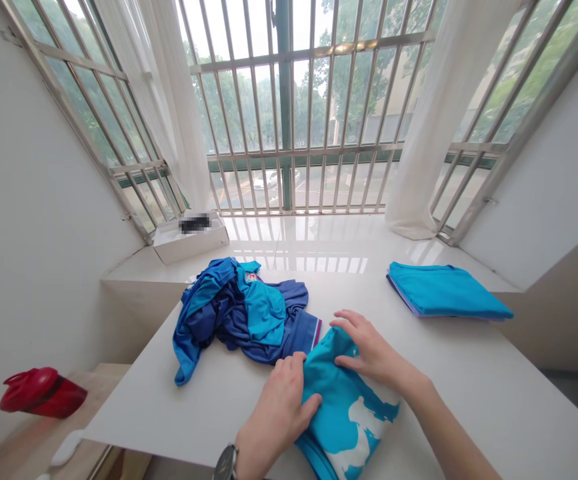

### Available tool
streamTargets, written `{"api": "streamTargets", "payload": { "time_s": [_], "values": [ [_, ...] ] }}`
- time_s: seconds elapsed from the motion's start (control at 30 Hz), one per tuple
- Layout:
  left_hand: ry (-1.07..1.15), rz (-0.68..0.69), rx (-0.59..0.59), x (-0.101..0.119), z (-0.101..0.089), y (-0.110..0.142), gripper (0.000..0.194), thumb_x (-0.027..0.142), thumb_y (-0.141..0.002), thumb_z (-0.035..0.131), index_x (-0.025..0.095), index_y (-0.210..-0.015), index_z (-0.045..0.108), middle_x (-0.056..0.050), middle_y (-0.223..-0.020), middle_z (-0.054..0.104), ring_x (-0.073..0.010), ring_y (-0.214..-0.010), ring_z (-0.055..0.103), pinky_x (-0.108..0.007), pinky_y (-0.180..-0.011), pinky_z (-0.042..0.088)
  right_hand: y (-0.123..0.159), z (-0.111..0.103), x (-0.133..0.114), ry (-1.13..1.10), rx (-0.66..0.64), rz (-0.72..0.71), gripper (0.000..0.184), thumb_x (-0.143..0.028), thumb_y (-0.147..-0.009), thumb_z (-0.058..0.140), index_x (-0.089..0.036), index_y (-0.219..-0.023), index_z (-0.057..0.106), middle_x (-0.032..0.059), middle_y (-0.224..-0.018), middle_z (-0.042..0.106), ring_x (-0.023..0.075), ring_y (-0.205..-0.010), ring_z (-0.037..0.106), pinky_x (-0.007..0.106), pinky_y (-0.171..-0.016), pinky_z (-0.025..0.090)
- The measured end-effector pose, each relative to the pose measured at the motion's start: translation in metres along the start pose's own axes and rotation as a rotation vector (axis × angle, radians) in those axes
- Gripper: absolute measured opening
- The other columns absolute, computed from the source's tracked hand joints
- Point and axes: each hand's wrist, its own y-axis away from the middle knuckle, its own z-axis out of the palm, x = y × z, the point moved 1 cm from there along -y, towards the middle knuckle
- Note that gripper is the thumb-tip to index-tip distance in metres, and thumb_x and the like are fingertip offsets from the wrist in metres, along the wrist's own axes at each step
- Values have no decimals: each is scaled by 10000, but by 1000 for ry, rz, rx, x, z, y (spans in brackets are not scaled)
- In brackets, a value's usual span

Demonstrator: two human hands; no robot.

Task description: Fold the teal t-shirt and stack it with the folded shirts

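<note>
A folded turquoise garment (339,400) with a white print lies at the table's front. My left hand (283,407), a watch (226,461) on its wrist, rests along the garment's left edge. Its thumb lies on the cloth, apart from the bent fingers. My right hand (366,347) is at the far right edge, its fingers spread and curved over the cloth. Just beyond my left hand sits a crumpled heap of blue and navy clothing (239,307), a striped band at its near right end.
To the right is a neatly folded turquoise stack (449,290). An open white box (191,240) stands on the sill at back left, with a blurred dark item inside. A red bottle (43,393) is below, left of the white table (153,413). Barred windows and curtains close the back.
</note>
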Motion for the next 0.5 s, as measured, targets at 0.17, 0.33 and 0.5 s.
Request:
{"api": "streamTargets", "payload": {
  "time_s": [0.17,0.33,0.5],
  "values": [
    [-15,31,8,2,-3,0,634,267,-904,529,197,-1508,348,-151,-1267,577,-300,-1149,540,-421,-1025,412,26,12,-41,110,-13,-151,121,-196,-866,600,-270,-952,643,58,-1024,678,246,-940,642,415,-826,559],
    [95,120,26,-8,-4,12,549,203,-946,439,306,-1482,378,-103,-1363,545,-252,-1232,530,-378,-1057,430,91,46,-31,98,103,-216,301,-361,-850,677,-335,-1150,661,59,-1174,720,268,-1017,694,374,-851,597],
    [137,230,-13,-12,-8,28,433,153,-951,405,315,-1335,523,-64,-1545,365,-230,-1374,426,-362,-1126,387,133,71,-10,216,189,-383,752,-434,-904,609,-345,-1558,251,34,-1359,622,275,-1140,669,349,-932,577]
  ]
}}
